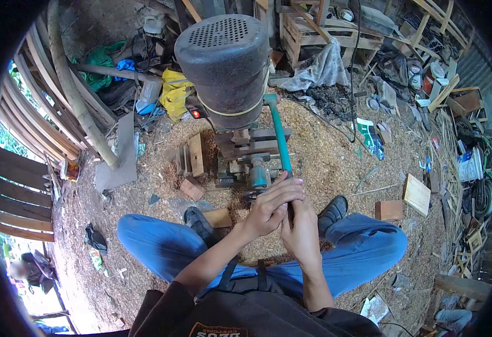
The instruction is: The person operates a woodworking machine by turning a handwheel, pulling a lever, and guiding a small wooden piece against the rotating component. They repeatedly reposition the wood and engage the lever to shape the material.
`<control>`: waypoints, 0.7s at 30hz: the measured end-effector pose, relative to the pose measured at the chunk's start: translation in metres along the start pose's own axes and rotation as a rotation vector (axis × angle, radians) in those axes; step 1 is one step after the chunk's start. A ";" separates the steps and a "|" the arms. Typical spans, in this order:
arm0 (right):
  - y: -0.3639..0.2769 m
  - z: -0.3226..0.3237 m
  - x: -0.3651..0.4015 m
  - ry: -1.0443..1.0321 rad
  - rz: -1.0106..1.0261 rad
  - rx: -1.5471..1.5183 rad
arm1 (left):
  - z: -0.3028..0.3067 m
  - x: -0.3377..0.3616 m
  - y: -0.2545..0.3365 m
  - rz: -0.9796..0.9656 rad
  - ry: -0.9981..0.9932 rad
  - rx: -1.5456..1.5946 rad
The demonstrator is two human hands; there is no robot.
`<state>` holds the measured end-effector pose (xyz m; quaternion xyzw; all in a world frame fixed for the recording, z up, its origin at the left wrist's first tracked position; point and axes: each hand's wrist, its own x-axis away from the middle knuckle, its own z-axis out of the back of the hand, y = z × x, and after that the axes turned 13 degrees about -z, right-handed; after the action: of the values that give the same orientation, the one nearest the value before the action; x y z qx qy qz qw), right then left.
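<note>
A large dark motor housing (223, 62) with a perforated top stands in front of me, over a metal machine base with a vise-like clamp (251, 146). On the housing's right side a long green lever (280, 137) slants down toward me and ends in a dark grip. My left hand (273, 206) is closed, its fingers reaching over the lever's near end. Just below it, my right hand (301, 230) wraps the dark grip, thumb pointing up along it. A small green-blue cylinder (258, 174) sits under the machine, close to my left hand.
Wood chips cover the floor. Wooden blocks (389, 210) lie beside my feet, and a pale board (416, 194) is at right. A red light (195, 114) glows on a switch box. Behind stands a wooden crate (336, 42); a pole (77, 84) leans at left. A person (35, 269) is at far left.
</note>
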<state>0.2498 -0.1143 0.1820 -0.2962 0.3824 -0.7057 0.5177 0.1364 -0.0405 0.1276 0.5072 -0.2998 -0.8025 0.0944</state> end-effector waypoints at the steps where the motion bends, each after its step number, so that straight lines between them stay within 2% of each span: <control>1: 0.000 0.000 0.000 -0.012 -0.005 0.008 | -0.001 0.001 0.000 0.002 0.007 0.001; 16: 0.018 -0.007 0.001 0.007 0.066 -0.032 | -0.012 0.015 -0.008 0.014 0.063 0.035; 21: 0.022 -0.009 0.002 0.017 0.075 -0.023 | -0.010 0.019 -0.010 0.016 0.027 0.029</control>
<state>0.2527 -0.1173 0.1585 -0.2816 0.4055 -0.6840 0.5371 0.1381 -0.0448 0.1041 0.5167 -0.3142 -0.7904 0.0976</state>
